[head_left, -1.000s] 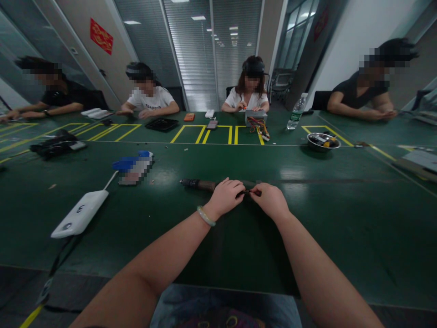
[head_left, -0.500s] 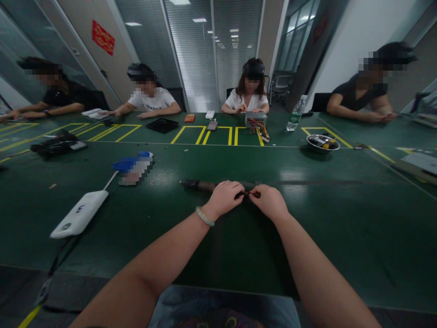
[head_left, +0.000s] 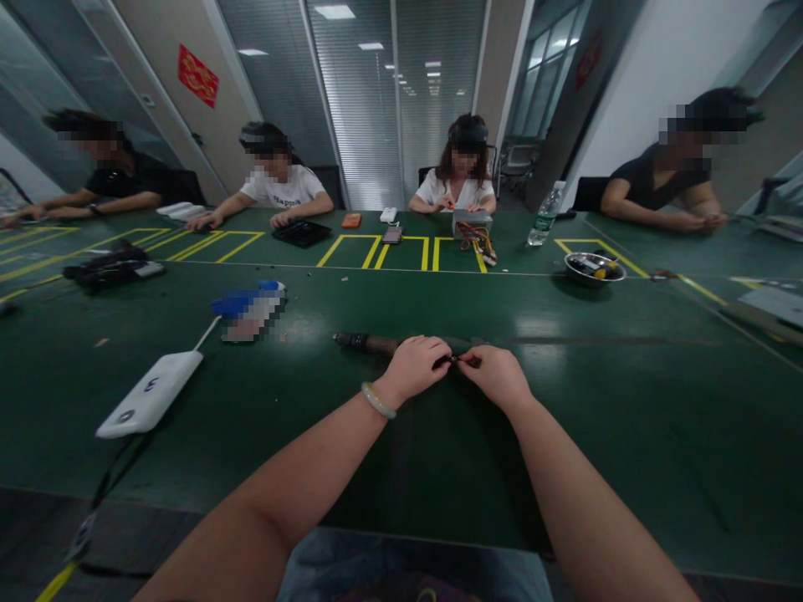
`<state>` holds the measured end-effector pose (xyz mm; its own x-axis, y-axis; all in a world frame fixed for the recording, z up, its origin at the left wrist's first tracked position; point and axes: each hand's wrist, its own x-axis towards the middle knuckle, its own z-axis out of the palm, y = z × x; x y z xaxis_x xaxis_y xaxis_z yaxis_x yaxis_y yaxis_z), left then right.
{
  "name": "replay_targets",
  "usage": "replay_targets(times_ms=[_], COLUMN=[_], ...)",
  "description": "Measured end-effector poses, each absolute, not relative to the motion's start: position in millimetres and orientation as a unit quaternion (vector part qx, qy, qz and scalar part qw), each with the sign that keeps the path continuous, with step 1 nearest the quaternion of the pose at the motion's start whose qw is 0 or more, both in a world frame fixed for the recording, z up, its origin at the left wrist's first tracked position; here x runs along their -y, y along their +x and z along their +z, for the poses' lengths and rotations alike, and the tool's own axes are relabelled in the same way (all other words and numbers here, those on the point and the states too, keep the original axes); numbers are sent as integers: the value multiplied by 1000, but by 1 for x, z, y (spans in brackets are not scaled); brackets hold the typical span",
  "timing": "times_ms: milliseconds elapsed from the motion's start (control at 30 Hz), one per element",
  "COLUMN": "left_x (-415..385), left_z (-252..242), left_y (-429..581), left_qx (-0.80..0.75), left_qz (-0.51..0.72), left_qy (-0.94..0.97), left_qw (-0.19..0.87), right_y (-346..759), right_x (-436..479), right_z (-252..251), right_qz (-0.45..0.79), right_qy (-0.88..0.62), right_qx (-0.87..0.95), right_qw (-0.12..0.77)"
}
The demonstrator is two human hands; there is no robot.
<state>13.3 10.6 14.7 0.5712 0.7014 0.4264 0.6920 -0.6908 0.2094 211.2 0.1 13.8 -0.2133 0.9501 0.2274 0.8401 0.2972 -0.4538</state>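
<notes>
Left hand [head_left: 412, 369] and right hand [head_left: 495, 375] pinch a tiny part [head_left: 455, 359] — perhaps a connector.

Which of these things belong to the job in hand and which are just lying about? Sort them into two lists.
Job in hand: left hand, right hand, small red-and-dark wired piece pinched between them, dark-handled tool lying just behind them.

Lying about: white plastic box with a cord, blurred blue-and-white packet, steel bowl, plastic water bottle.

A tool handle [head_left: 370, 342] lies on the bench [head_left: 627, 418] just behind the left hand [head_left: 411, 369].
</notes>
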Motion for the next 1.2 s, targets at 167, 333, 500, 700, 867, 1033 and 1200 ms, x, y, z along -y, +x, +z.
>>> replay_targets(times_ms=[167,333,500,700,867,1033,1200], left_x=[-12,-13,-14,-13,-8,-2,3], left_z=[13,11,9,11,15,17,22], left_y=[13,13,13,11,9,5,-20], left_qx=[-395,-393,-389,-384,-382,-380,-419], left_qz=[233,229,237,250,245,270,311], left_qy=[889,891,890,889,891,885,853], left_qw=[3,4,7,16,12,-5,1], right_y=[209,210,209,204,202,203,228], right_x=[-1,-3,-5,-4,-6,-12,-21], right_z=[11,5,1,4,4,4,8], right_qz=[112,61,38,-41,-85,-72,-53], right_qy=[-577,-558,-548,-544,-493,-472,-478], right_qx=[773,792,807,821,854,871,868], right_qw=[239,239,217,168,141,114,119])
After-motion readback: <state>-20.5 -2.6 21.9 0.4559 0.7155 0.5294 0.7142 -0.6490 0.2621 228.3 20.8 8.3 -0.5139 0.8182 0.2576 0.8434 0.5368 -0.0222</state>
